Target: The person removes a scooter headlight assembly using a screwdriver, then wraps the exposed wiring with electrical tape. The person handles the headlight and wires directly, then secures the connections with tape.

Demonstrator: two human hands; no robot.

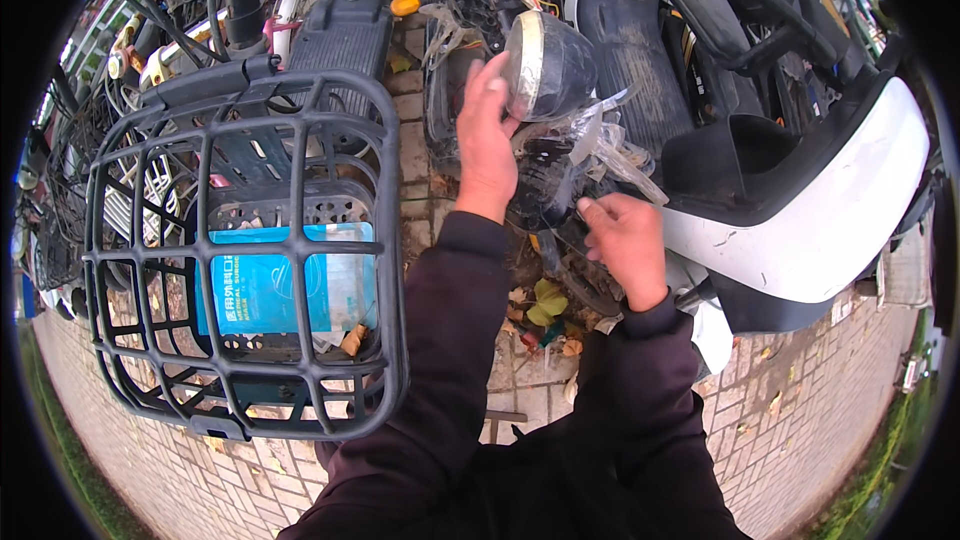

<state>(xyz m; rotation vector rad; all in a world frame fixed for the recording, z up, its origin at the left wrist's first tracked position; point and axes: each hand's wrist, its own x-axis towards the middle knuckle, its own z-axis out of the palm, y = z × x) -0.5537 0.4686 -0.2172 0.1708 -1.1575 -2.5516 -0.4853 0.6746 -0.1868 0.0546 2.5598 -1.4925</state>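
Observation:
A round black headlight (565,70) with a pale rim sits among the bared front parts of a scooter. My left hand (487,135) is raised against the headlight's left side, its fingers stretched upward and its thumb near the lower rim. Torn clear plastic wrap (612,145) hangs below and to the right of the headlight, over dark parts. At the wrap's lower edge, my right hand (625,240) has thumb and forefinger pinched together, seemingly on the plastic; the exact contact is small. Loose coloured wires (525,0) show above the headlight.
On my left stands a black basket (300,250) holding a blue packet (290,285). A white-and-black scooter (800,210) stands close on the right, its mirror (700,15) above it. Other bikes crowd the far left. Leaves (545,302) lie on the brick paving (790,390).

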